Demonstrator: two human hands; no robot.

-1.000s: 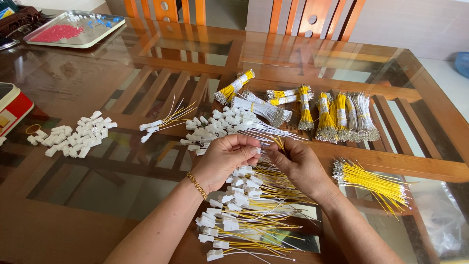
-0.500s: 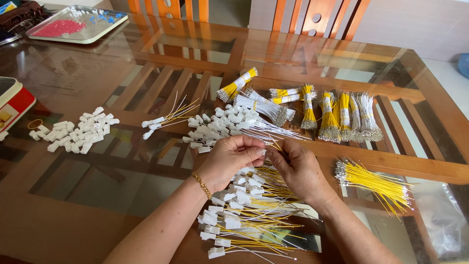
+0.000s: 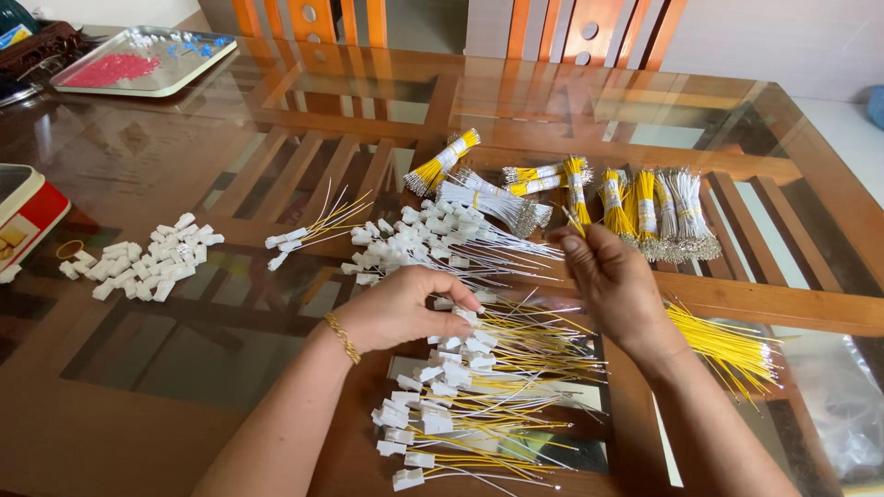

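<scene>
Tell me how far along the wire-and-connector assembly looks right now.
Done: a pile of wired connectors lies by the person's wrists, with more farther up the glass table. In hand: the left hand pinches a white connector while the right hand lifts a yellow wire. Left: empty white connectors, tied wire bundles and loose yellow wires.

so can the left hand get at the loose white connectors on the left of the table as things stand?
Probably yes. The left hand rests on the wired pile, and only bare glass table lies between it and the loose connectors. Nothing stands in the way, though it holds a connector from the pile and would likely need to drop it.
</scene>
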